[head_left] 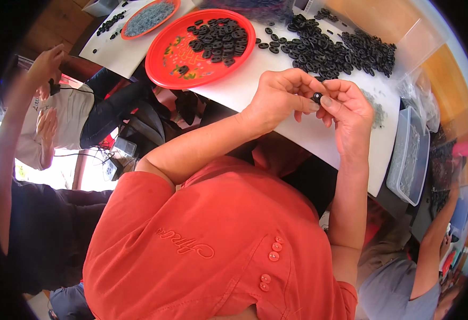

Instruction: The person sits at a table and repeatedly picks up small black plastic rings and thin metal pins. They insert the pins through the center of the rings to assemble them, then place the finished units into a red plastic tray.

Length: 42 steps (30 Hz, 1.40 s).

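Over the white tabletop [292, 127], both hands meet at a small black oval plastic piece [317, 97] with a light spot on it. My left hand [282, 98] pinches it from one side, thumb and fingers closed. From the other side my right hand [350, 109] grips it too, with the thumb bent against it. Much of the piece is hidden by the fingertips. Beyond the hands lies a loose heap of similar black pieces [324, 50]. A red tray [162, 74] on the left holds more of them, laid close together, with one apart.
An orange-rimmed tray [129, 36] of small greyish clear parts stands at the far left. On the right are a clear plastic box [411, 184] and a scatter of small clear parts [373, 109]. Other people [53, 114] work at left and at lower right [399, 277].
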### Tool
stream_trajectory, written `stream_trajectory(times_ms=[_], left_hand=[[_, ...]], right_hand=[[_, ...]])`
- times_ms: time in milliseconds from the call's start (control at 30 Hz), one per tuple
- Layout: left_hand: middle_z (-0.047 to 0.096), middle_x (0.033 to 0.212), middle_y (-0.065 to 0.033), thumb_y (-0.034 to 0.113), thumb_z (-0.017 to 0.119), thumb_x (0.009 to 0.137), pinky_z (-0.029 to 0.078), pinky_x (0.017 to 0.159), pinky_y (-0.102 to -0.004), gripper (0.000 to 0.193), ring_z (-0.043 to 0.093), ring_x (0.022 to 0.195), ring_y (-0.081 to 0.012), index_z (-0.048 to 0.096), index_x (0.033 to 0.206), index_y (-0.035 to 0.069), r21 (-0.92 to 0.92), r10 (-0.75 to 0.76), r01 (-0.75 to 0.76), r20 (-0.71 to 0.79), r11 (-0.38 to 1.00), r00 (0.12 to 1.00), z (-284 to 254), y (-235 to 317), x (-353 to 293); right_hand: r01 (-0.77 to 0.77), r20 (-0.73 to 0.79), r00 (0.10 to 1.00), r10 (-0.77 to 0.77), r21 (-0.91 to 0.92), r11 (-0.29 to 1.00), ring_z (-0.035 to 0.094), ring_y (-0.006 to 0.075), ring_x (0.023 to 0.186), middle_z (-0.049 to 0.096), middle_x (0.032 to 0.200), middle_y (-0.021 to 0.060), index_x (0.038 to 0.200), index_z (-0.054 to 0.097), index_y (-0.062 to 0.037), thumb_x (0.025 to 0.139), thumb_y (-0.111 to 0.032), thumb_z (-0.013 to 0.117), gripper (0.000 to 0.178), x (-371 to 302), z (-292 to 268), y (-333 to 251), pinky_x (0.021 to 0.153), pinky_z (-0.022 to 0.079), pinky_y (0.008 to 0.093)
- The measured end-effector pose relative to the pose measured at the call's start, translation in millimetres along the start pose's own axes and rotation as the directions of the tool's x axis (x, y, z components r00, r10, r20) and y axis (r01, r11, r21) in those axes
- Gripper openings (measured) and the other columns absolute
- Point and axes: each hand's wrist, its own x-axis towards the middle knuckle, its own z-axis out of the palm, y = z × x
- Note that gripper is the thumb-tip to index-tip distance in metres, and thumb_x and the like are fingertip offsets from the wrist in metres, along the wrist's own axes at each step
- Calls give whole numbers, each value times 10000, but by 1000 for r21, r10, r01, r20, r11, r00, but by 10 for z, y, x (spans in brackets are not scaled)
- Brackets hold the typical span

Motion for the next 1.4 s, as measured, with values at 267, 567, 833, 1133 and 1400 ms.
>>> stream_trajectory(times_ms=[267, 567, 833, 1133, 1400], left_hand=[[611, 810, -39, -108, 716, 760, 532, 522, -238, 287, 613, 700, -103, 661, 1028, -23, -24, 21, -22, -14, 999, 1000, 27, -13, -24], [615, 830, -38, -85, 730, 767, 524, 529, -234, 308, 594, 699, -90, 656, 1062, -32, 59, 60, -62, 47, 996, 997, -30, -8, -37], [622, 815, -22, 31, 776, 792, 476, 536, -213, 297, 566, 677, -67, 665, 1064, -7, 229, 166, -192, 127, 954, 978, -40, 56, -99], [637, 814, -32, 89, 783, 798, 459, 530, -225, 242, 552, 638, -65, 664, 990, 2, 275, 207, -245, 160, 930, 965, -68, 65, -141], [647, 804, -40, 22, 749, 804, 533, 579, -253, 159, 629, 648, -108, 646, 923, -3, -125, 187, -176, 85, 976, 979, 67, 83, -241]], right_hand=[[-33, -10, 999, 32, -29, 999, 589, 98, 617, 654, 767, 33, 969, 647, -2, 861, -74, 680, 134, -11, -4, -25, 516, 395, 199], [-115, 89, 988, 126, -126, 985, 571, 74, 589, 620, 696, 1, 887, 649, -35, 905, -196, 654, 162, -19, -82, -8, 509, 366, 194], [-209, 188, 960, 209, -19, 978, 571, 88, 548, 609, 684, 12, 887, 630, -21, 925, -209, 637, 192, -52, -92, -52, 458, 352, 190], [-246, 287, 932, 223, 47, 968, 570, 112, 521, 580, 670, 28, 877, 614, 5, 920, -211, 638, 221, -62, -109, -49, 432, 344, 188], [-258, 246, 945, 214, 165, 952, 550, 155, 481, 498, 625, 28, 876, 576, 31, 933, -186, 586, 225, -168, 84, -68, 403, 322, 211]])
